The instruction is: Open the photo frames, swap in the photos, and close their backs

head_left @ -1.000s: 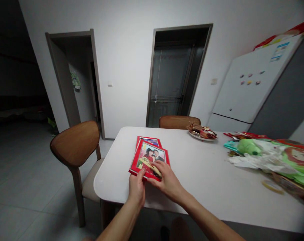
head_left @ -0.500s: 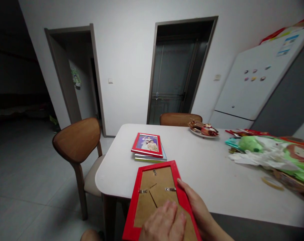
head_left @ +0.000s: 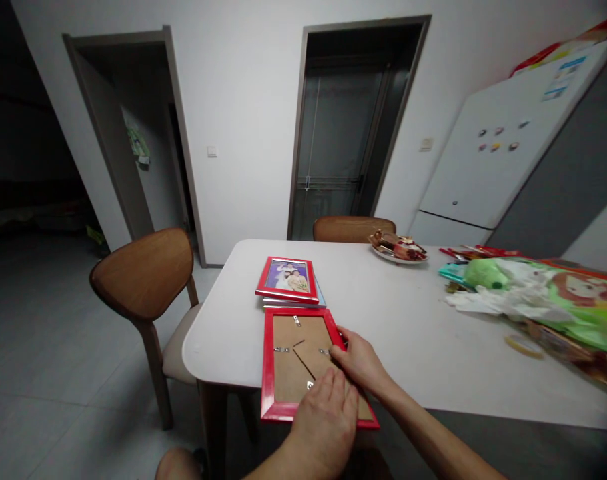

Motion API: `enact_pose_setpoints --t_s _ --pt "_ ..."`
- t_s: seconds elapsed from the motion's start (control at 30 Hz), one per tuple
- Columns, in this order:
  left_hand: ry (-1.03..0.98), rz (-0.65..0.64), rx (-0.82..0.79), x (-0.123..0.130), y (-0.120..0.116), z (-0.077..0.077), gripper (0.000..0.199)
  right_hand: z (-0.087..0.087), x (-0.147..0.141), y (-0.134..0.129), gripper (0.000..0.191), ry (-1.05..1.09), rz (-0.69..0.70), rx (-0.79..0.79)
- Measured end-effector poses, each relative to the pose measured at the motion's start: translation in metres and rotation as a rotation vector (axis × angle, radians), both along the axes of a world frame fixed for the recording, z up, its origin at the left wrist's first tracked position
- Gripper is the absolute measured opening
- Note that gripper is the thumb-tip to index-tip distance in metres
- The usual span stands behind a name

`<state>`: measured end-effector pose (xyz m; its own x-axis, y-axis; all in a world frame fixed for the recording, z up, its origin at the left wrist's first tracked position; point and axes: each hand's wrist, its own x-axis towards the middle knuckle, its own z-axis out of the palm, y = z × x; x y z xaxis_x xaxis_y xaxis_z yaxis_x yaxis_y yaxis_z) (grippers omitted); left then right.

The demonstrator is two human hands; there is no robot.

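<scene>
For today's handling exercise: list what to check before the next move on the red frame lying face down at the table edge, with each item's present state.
1. Red frame face down, brown backing up: ok.
2. Frame fully on the table: not ok, its near end seems to overhang the edge.
3. Left hand steadying the near end: ok.
4. Right hand at the frame's right edge: ok.
5. Backing clips open or shut: cannot tell.
6. Stack of frames apart from the red frame: cannot tell, the gap looks slight.

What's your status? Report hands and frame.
Left hand flat on frame back. Right hand at its right edge, fingers on a clip. Frame face down on table; frame stack just beyond, apart.
</scene>
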<state>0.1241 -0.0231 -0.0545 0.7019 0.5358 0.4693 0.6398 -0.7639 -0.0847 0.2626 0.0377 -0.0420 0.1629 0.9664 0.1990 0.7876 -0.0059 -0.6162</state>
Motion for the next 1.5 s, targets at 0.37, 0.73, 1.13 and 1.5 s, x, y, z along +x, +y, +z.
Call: enact_pose_setpoints --t_s 0.37,0.73,1.13,1.5 --pt "-0.12 -0.027 -0.376 -0.004 0.022 0.013 0.046 -0.004 0.006 0.027 0.038 -0.242 0.022 0.03" --pt "-0.287 0.048 -0.562 -0.087 0.03 0.017 0.029 0.007 -0.002 0.017 0.03 -0.374 0.054 -0.018" --pt "-0.348 0.083 -0.659 -0.091 0.027 0.023 0.026 0.009 -0.008 0.016 0.024 -0.399 -0.006 -0.002" --pt "-0.378 0.054 -0.656 -0.094 0.027 0.017 0.026 0.018 -0.093 0.028 0.021 -0.323 0.357 0.049"
